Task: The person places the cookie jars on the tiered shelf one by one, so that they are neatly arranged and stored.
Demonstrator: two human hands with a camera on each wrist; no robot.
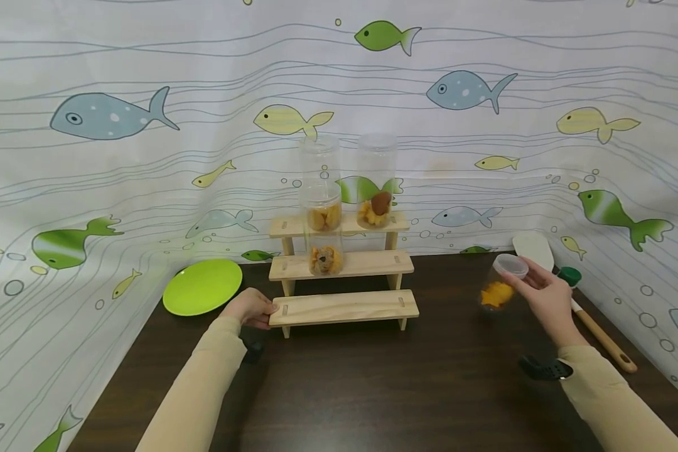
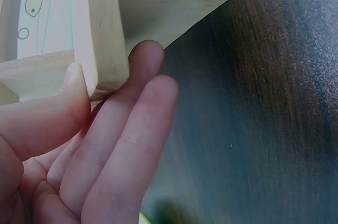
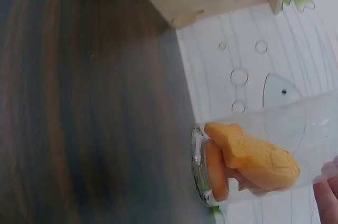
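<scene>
In the head view my left hand (image 1: 251,307) grips the left end of the lowest step of a three-tier wooden stand (image 1: 344,307). The left wrist view shows its thumb and fingers about the board's end (image 2: 100,28). Off to the right, my right hand (image 1: 548,304) holds a clear jar (image 1: 494,279) near its pale rim. Inside the jar lie orange fish-shaped pieces (image 3: 264,163), at its bottom. Whether the jar touches the table is hard to tell.
One clear jar (image 1: 324,242) stands on the middle step; a second jar (image 1: 319,163) and a third jar (image 1: 376,163) are on the top one. A lime-green plate (image 1: 202,287) lies left. At right are a wooden-handled utensil (image 1: 604,339) and a green-topped thing (image 1: 569,275).
</scene>
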